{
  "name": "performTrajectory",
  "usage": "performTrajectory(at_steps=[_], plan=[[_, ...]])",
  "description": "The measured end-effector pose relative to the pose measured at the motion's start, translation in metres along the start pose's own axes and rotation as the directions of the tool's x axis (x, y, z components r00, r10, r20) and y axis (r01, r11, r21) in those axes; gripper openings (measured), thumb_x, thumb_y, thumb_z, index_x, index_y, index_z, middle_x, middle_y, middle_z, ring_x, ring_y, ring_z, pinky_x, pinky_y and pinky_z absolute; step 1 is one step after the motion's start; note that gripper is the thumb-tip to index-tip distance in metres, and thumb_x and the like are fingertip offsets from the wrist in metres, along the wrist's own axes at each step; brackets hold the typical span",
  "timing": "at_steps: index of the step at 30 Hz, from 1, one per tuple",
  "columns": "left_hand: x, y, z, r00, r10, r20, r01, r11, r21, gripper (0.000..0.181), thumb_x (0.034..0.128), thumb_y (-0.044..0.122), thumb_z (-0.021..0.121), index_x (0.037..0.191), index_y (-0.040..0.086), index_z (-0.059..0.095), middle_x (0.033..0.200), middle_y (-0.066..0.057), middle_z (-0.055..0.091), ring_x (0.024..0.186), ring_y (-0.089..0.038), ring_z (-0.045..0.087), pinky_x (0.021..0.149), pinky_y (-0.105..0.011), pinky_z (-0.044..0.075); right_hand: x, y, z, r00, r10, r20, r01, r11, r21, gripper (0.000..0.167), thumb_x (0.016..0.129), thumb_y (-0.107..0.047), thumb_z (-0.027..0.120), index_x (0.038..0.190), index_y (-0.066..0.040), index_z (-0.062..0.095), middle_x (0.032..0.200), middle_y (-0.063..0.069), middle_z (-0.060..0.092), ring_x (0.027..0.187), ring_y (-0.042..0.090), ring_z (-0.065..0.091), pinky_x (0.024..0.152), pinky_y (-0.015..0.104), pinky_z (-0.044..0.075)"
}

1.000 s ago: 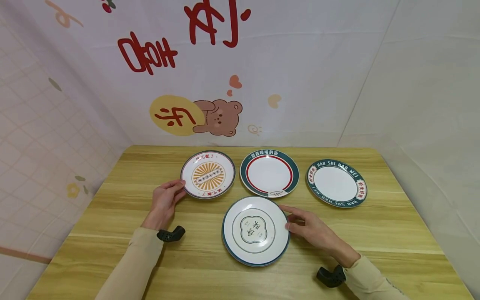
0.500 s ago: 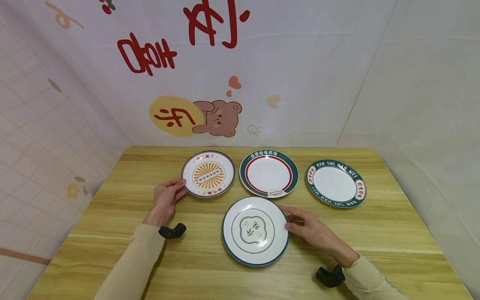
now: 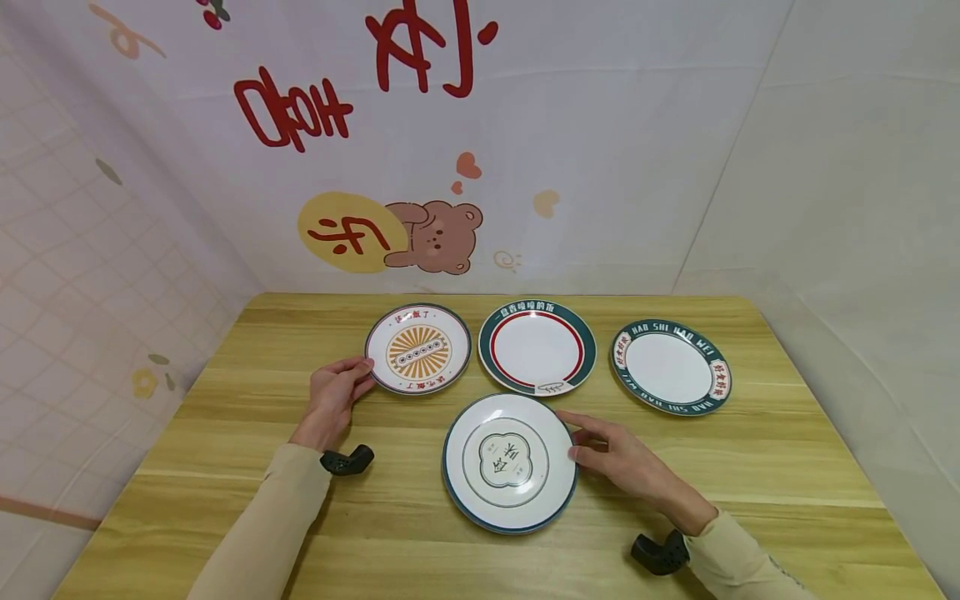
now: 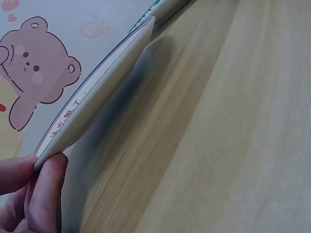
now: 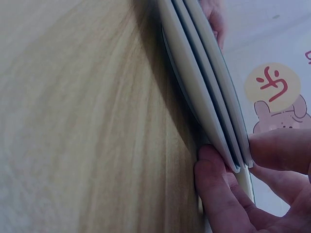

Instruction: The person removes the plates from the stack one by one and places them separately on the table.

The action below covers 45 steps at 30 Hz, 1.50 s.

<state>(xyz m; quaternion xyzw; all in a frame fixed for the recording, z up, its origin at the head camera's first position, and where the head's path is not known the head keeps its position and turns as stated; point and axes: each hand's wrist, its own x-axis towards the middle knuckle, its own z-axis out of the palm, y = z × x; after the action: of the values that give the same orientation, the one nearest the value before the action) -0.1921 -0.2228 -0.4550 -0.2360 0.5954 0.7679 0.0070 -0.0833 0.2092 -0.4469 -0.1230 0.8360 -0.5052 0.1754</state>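
Evidently, little has changed in the head view: against the earlier frames, the sunburst plate (image 3: 418,348) and the left hand (image 3: 336,396) have edged slightly toward the red-ringed plate (image 3: 537,347), while the right hand (image 3: 630,462) and the stack of plates (image 3: 510,462) look unmoved. For the work in hand, I judge this a small adjustment, not a finished step. Count on the worktop (image 3: 390,550): three single plates in the back row, the third being the oval plate (image 3: 671,367) at the person's right, plus one stack placed nearer the person, in front of the red-ringed plate. Two hands are present, with two black wrist pieces (image 3: 347,461), one at each wrist.

Left wrist view: the grip is narrow, pinching the rim of the sunburst plate, digits on both its faces. The underside shows above a dark shadow (image 4: 121,97); whether the plate is wholly clear of the worktop, I cannot tell. Part of another plate shows beyond.

Right wrist view: the grip is likewise narrow, holding the stack at its edge, fingers (image 5: 221,194) below and a digit above. Three rims are countable; any further plate is not discernible.
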Motion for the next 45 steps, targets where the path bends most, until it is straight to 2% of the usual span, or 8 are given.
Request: performTrajectory(at_steps=[7,14,27,33,37,41,45], plan=[[0.0000,-0.0001,0.0005,1.000,-0.005,-0.007,0.005,1.000,0.010,0.034,0.0976,-0.004,0.067,0.129,-0.013,0.059,0.094,-0.004,0.069,0.080,-0.009,0.073,0.079,-0.023,0.061,-0.0002,0.0000,0.0015,1.000,0.026,-0.009,-0.026,1.000,-0.009,0.051,0.102,-0.019,0.066,0.152,-0.015,0.054,0.129,0.008,0.063,0.114,0.025,0.058,0.102,0.038,0.050],[0.0021,-0.0022,0.0011,1.000,-0.002,-0.017,0.002,1.000,0.031,0.037,0.0982,-0.003,0.066,0.133,-0.013,0.058,0.098,-0.006,0.068,0.081,-0.009,0.073,0.079,-0.022,0.060,0.0005,0.0007,0.0026,1.000,0.017,-0.013,-0.017,1.000,-0.023,0.052,0.102,-0.020,0.066,0.152,-0.016,0.054,0.129,0.007,0.064,0.114,0.025,0.058,0.104,0.043,0.049],[0.0029,-0.0028,0.0000,1.000,-0.001,-0.005,0.001,0.999,0.049,0.038,0.0994,-0.001,0.066,0.134,-0.012,0.057,0.099,-0.005,0.068,0.083,-0.008,0.073,0.080,-0.022,0.060,0.0001,0.0016,0.0021,1.000,0.019,-0.007,-0.019,1.000,-0.023,0.052,0.102,-0.020,0.066,0.153,-0.016,0.053,0.128,0.008,0.063,0.114,0.027,0.058,0.094,0.032,0.051],[0.0011,-0.0029,-0.0001,1.000,0.010,0.021,-0.011,0.998,0.056,0.042,0.1005,0.001,0.065,0.138,-0.013,0.054,0.106,-0.009,0.068,0.084,-0.008,0.073,0.082,-0.022,0.059,-0.0002,-0.0009,0.0018,1.000,0.014,-0.011,-0.014,1.000,-0.010,0.053,0.102,-0.020,0.067,0.152,-0.014,0.053,0.128,0.008,0.064,0.113,0.026,0.058,0.097,0.038,0.051],[0.0007,-0.0031,-0.0026,0.999,0.020,0.037,-0.023,0.995,0.102,0.041,0.1020,0.002,0.063,0.139,-0.014,0.054,0.115,-0.014,0.066,0.087,-0.007,0.073,0.084,-0.021,0.059,-0.0006,-0.0033,0.0015,1.000,0.005,-0.009,-0.005,1.000,0.007,0.053,0.101,-0.019,0.067,0.152,-0.013,0.053,0.130,0.010,0.063,0.114,0.025,0.058,0.099,0.041,0.050],[0.0008,-0.0021,-0.0053,0.998,0.024,0.058,-0.033,0.985,0.166,0.041,0.1029,0.002,0.061,0.140,-0.014,0.054,0.120,-0.017,0.063,0.088,-0.006,0.073,0.084,-0.021,0.059,-0.0007,-0.0038,0.0014,1.000,0.015,-0.012,-0.015,1.000,0.014,0.053,0.101,-0.018,0.067,0.152,-0.014,0.054,0.131,0.009,0.063,0.114,0.025,0.058,0.097,0.037,0.051],[0.0025,-0.0005,-0.0072,0.997,0.027,0.074,-0.043,0.974,0.222,0.041,0.1023,0.001,0.062,0.139,-0.015,0.054,0.118,-0.017,0.063,0.085,-0.005,0.071,0.082,-0.021,0.060,-0.0002,-0.0030,0.0013,1.000,0.014,-0.015,-0.014,1.000,0.015,0.052,0.101,-0.018,0.068,0.151,-0.014,0.055,0.130,0.009,0.063,0.114,0.025,0.058,0.093,0.031,0.052]])
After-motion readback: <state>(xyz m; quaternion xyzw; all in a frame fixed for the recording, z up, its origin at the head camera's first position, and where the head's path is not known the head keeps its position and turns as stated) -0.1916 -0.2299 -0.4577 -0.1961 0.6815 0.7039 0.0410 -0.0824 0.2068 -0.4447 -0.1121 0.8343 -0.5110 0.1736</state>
